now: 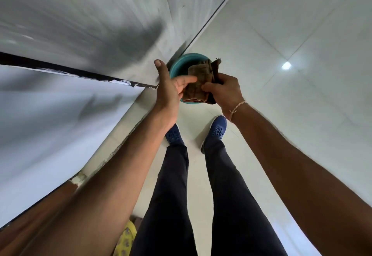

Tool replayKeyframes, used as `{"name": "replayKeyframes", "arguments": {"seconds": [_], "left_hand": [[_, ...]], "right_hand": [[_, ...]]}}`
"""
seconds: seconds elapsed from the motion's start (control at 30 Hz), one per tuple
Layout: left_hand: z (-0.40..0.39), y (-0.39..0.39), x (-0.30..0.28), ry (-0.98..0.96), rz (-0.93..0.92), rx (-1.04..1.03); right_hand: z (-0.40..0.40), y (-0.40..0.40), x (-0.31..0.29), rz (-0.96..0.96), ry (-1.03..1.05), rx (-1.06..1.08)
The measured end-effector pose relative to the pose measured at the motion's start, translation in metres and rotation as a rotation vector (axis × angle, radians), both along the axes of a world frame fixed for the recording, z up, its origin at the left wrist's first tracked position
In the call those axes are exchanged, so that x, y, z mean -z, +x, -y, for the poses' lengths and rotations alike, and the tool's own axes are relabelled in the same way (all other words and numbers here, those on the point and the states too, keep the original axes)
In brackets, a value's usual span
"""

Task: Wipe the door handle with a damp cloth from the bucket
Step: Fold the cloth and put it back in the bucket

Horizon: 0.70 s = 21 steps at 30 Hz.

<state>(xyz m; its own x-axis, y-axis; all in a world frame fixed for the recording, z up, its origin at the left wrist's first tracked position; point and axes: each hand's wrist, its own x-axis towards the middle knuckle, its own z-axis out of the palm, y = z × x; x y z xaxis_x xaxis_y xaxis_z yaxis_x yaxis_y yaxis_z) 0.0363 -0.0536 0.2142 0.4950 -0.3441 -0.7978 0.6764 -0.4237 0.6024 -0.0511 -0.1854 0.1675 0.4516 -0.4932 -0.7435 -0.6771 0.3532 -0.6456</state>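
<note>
A brown cloth point(198, 80) is bunched between both hands, directly above a teal bucket point(181, 62) that stands on the floor by the wall. My left hand point(171, 86) grips the cloth's left side, with the index finger pointing up. From the right, my right hand point(225, 90), with a thread band on its wrist, clasps the cloth. Most of the bucket's inside is hidden behind the cloth and hands. No door handle is in view.
A grey wall point(80, 14) with a dark edge runs along the left. Pale floor tiles point(291, 44) spread to the right. My legs in dark trousers and blue shoes point(216, 129) stand just short of the bucket. A yellow patterned object point(125, 241) lies at the bottom.
</note>
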Motion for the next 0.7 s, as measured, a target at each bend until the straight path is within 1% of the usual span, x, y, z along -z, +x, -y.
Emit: {"name": "replayKeyframes", "arguments": {"seconds": [0.07,0.1,0.17,0.23,0.27,0.33,0.4,0.43,0.5,0.6,0.7], "left_hand": [[-0.002,0.007,0.049,0.058,0.039,-0.022],[-0.004,0.009,0.076,0.092,0.077,-0.018],[-0.008,0.011,0.128,0.162,0.179,0.05],[-0.013,0.011,0.178,0.223,0.269,0.14],[-0.017,0.012,0.202,0.246,0.335,0.204],[-0.025,0.011,0.249,0.288,0.548,0.377],[-0.035,0.013,0.294,0.341,0.664,0.555],[-0.04,0.015,0.311,0.359,0.679,0.624],[-0.043,0.016,0.334,0.365,0.704,0.685],[-0.047,0.019,0.36,0.354,0.765,0.703],[-0.05,0.021,0.378,0.365,0.762,0.706]], "right_hand": [[0.004,0.008,0.059,-0.075,-0.003,0.004],[0.006,0.013,0.088,-0.122,-0.037,-0.017],[0.008,0.022,0.14,-0.218,-0.122,-0.124],[0.009,0.033,0.195,-0.266,-0.206,-0.242],[0.01,0.04,0.222,-0.276,-0.232,-0.288],[0.01,0.053,0.272,-0.298,-0.268,-0.346],[0.012,0.066,0.32,-0.329,-0.29,-0.345],[0.014,0.072,0.343,-0.345,-0.29,-0.337],[0.015,0.082,0.382,-0.392,-0.295,-0.362],[0.012,0.094,0.437,-0.41,-0.287,-0.427],[0.008,0.098,0.471,-0.409,-0.267,-0.474]]}}
